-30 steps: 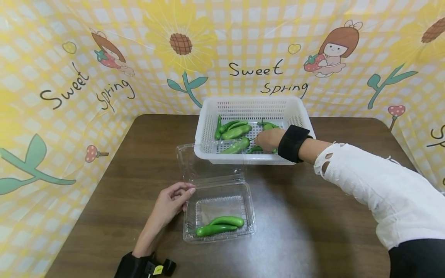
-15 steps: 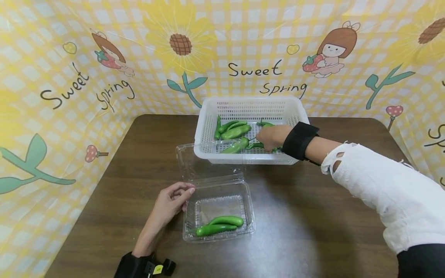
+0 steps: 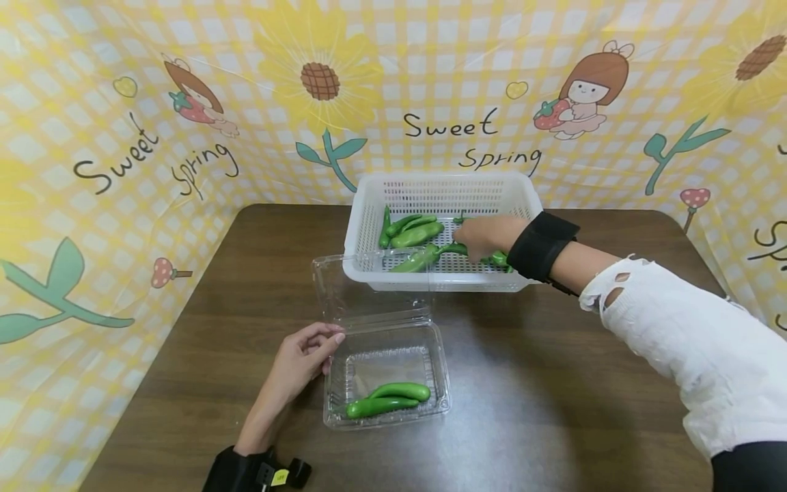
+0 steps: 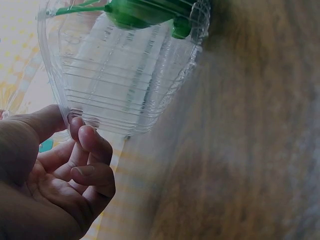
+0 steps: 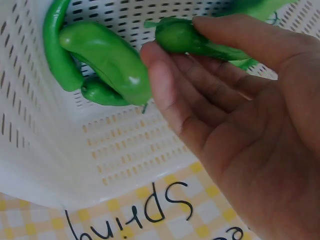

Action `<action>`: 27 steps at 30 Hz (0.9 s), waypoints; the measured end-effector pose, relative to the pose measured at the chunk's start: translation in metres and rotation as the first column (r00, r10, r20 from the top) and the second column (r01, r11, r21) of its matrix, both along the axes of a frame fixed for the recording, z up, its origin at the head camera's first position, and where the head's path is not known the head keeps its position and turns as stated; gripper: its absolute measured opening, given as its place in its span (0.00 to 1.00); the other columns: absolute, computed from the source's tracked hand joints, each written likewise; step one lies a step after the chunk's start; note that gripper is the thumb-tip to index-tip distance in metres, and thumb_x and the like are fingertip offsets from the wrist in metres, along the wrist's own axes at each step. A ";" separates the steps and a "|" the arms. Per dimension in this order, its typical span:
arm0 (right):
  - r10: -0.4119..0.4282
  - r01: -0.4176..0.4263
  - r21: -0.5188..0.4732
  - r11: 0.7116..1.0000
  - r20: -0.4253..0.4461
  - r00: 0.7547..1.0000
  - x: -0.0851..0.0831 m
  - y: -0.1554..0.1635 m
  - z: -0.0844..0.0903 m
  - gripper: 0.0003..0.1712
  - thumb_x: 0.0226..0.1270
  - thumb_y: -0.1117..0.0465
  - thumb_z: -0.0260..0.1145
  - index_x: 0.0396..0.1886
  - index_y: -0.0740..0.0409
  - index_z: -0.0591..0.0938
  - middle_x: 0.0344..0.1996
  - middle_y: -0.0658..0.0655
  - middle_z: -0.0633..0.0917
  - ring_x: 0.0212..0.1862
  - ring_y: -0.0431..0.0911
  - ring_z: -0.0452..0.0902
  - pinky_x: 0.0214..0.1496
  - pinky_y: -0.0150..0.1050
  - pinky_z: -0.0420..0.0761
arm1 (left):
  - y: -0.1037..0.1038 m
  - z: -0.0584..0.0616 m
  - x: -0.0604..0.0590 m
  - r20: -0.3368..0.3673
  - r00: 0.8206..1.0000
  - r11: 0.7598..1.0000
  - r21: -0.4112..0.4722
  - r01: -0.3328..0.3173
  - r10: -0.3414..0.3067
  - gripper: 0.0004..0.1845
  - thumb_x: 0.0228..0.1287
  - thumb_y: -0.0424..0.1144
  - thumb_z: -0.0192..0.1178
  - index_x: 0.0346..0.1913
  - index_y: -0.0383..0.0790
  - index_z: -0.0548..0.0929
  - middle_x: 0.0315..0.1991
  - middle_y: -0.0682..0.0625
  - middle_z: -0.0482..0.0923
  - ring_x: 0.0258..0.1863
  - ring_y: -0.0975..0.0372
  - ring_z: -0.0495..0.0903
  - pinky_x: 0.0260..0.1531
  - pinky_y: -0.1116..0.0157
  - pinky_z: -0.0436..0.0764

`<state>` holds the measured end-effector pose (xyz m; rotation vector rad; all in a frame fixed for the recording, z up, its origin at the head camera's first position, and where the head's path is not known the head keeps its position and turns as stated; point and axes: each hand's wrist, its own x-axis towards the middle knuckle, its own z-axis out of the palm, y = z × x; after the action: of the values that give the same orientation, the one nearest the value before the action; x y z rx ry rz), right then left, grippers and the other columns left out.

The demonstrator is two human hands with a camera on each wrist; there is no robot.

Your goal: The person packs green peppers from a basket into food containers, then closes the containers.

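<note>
"What are you wearing?"
"On my right, a white sleeve (image 3: 660, 359) (ragged, with holes) and a black wristband (image 3: 542, 246); on my left, a black strap (image 3: 233, 471) bearing a yellow label (image 3: 279, 477)."

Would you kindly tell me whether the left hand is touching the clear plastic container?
Touching: the left wrist view shows the left hand pinching the clear plastic container at its rim, between thumb and fingers.

The left hand (image 3: 305, 357) pinched with its thumb (image 4: 46, 121) and fingertips (image 4: 89, 136), the fingers bent. The right arm (image 3: 667, 352) was stretched out farther ahead, slanting to the left. The right hand (image 3: 492, 234) pinched too, its thumb across from its fingers.
</note>
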<state>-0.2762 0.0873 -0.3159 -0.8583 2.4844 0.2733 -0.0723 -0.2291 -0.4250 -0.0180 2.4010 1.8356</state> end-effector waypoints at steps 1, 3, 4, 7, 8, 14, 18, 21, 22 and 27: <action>0.004 -0.004 -0.010 1.000 -0.006 1.000 0.001 0.001 0.001 0.19 0.63 0.69 0.63 0.54 0.62 0.77 0.37 0.57 0.81 0.37 0.49 0.74 0.42 0.40 0.77 | 0.000 0.000 0.000 0.001 1.000 1.000 -0.001 0.000 0.000 0.14 0.69 0.44 0.63 0.50 0.38 0.83 0.19 0.51 0.75 0.16 0.63 0.73 0.14 0.71 0.68; 0.003 -0.003 -0.030 1.000 -0.011 1.000 0.002 0.002 0.005 0.18 0.62 0.70 0.63 0.53 0.62 0.77 0.37 0.57 0.80 0.37 0.49 0.73 0.41 0.39 0.76 | 0.000 0.000 0.000 0.004 1.000 1.000 -0.004 -0.001 0.001 0.14 0.69 0.44 0.63 0.50 0.39 0.83 0.20 0.51 0.75 0.16 0.62 0.73 0.14 0.71 0.67; -0.001 0.001 -0.037 0.999 -0.015 1.000 0.002 0.003 0.006 0.17 0.62 0.70 0.63 0.51 0.62 0.77 0.36 0.57 0.80 0.37 0.49 0.73 0.41 0.39 0.75 | 0.000 0.000 0.000 0.005 1.000 1.000 -0.005 -0.002 0.002 0.14 0.69 0.44 0.63 0.50 0.39 0.83 0.20 0.50 0.75 0.16 0.61 0.73 0.14 0.71 0.67; -0.010 0.009 -0.066 0.998 -0.014 1.000 0.004 0.006 0.009 0.14 0.60 0.72 0.63 0.47 0.62 0.77 0.35 0.57 0.78 0.37 0.49 0.72 0.40 0.38 0.73 | 0.000 0.001 0.000 0.006 1.000 1.000 -0.010 -0.002 0.002 0.14 0.69 0.45 0.63 0.50 0.39 0.83 0.20 0.50 0.75 0.17 0.60 0.73 0.14 0.71 0.67; -0.012 0.011 -0.074 0.997 -0.016 1.000 0.004 0.007 0.010 0.13 0.60 0.72 0.63 0.46 0.62 0.77 0.34 0.56 0.78 0.36 0.49 0.71 0.39 0.38 0.73 | 0.000 0.001 0.000 0.007 1.000 1.000 -0.010 -0.001 0.001 0.14 0.69 0.45 0.63 0.50 0.39 0.83 0.20 0.50 0.74 0.17 0.59 0.73 0.14 0.71 0.67; -0.012 0.009 -0.093 0.996 -0.027 1.000 0.011 0.014 0.019 0.12 0.60 0.68 0.65 0.44 0.60 0.78 0.34 0.57 0.80 0.36 0.49 0.74 0.39 0.38 0.75 | -0.001 0.001 0.000 -0.006 1.000 1.000 -0.022 0.011 -0.011 0.15 0.69 0.45 0.62 0.50 0.38 0.83 0.19 0.49 0.74 0.16 0.57 0.73 0.14 0.70 0.67; -0.005 0.001 -0.087 0.996 -0.041 0.999 0.019 0.016 0.026 0.13 0.62 0.67 0.66 0.46 0.59 0.77 0.35 0.58 0.81 0.36 0.49 0.75 0.40 0.39 0.76 | -0.001 0.002 -0.001 -0.013 1.000 1.000 -0.030 0.008 -0.008 0.14 0.69 0.45 0.63 0.50 0.38 0.83 0.19 0.50 0.74 0.16 0.57 0.72 0.13 0.70 0.67; 0.001 -0.006 -0.101 0.995 -0.051 0.999 0.025 0.018 0.030 0.13 0.63 0.66 0.66 0.47 0.59 0.77 0.35 0.57 0.81 0.36 0.49 0.75 0.40 0.39 0.76 | -0.001 0.002 0.000 -0.007 1.000 0.999 -0.033 0.004 -0.004 0.14 0.69 0.45 0.63 0.50 0.39 0.83 0.19 0.50 0.75 0.16 0.57 0.72 0.13 0.70 0.67; 0.003 -0.009 -0.109 0.994 -0.055 0.998 0.027 0.019 0.030 0.14 0.63 0.66 0.66 0.47 0.59 0.77 0.34 0.57 0.81 0.35 0.49 0.76 0.40 0.39 0.77 | -0.001 0.002 0.000 -0.005 1.000 0.999 -0.033 0.003 -0.003 0.14 0.69 0.45 0.63 0.50 0.39 0.83 0.19 0.50 0.75 0.16 0.58 0.73 0.13 0.71 0.67; 0.011 -0.022 -0.132 0.991 -0.085 0.996 0.036 0.022 0.033 0.15 0.65 0.66 0.65 0.50 0.60 0.76 0.32 0.57 0.80 0.32 0.48 0.76 0.36 0.38 0.76 | -0.001 0.002 0.000 0.001 1.000 1.000 -0.027 0.003 -0.003 0.15 0.69 0.45 0.63 0.50 0.38 0.83 0.19 0.50 0.75 0.16 0.57 0.73 0.13 0.70 0.67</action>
<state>-0.2398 0.1097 -0.2827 -0.9394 2.5985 0.1541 -0.0720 -0.2297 -0.4230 -0.0173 2.4240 1.8009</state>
